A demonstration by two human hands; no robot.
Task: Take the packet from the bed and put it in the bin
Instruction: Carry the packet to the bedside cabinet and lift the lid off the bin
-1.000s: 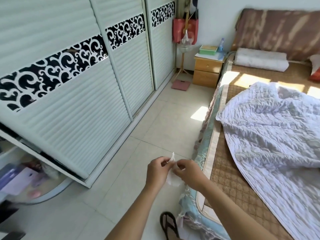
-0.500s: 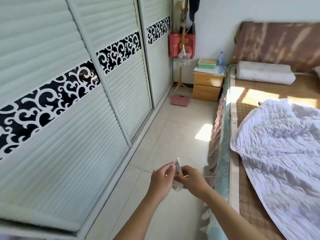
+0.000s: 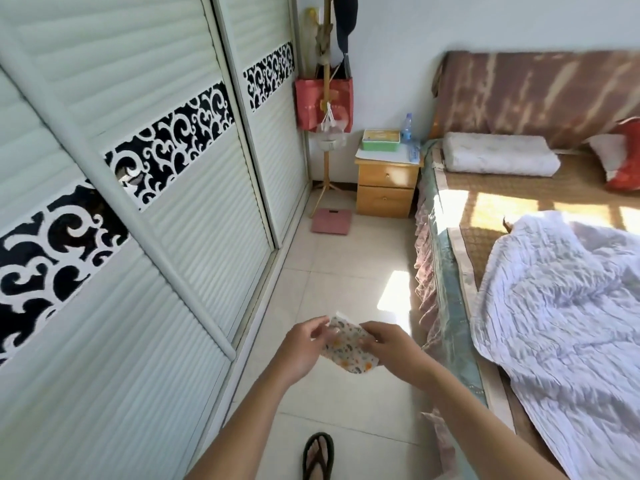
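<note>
The floor [image 3: 346, 258] is pale tile, with a bright patch of sun near the bed [image 3: 460, 271]. A tall wardrobe [image 3: 138, 237] with sliding doors and black curly bands fills the left side of the room. The bed runs along the right, with a woven mat, a crumpled white quilt [image 3: 561, 306], a white pillow [image 3: 498, 154] and a red cushion [image 3: 627, 154] at the head. In the far corner stands a small wooden nightstand [image 3: 386, 181] with a green box [image 3: 381, 140] and a water bottle [image 3: 408, 128] on top. Beside it is a coat stand [image 3: 325, 116] with a red bag [image 3: 311, 102] hanging on it, and a pink scale [image 3: 331, 220] lies on the floor. The person stands in the gap between wardrobe and bed, one foot in a black sandal [image 3: 318, 455]. Both hands are up over the floor. The left hand [image 3: 301, 348] and the right hand [image 3: 391, 348] each pinch a side of the packet [image 3: 346, 348] with their fingers, so the small spotted packet hangs between them in the air.
</note>
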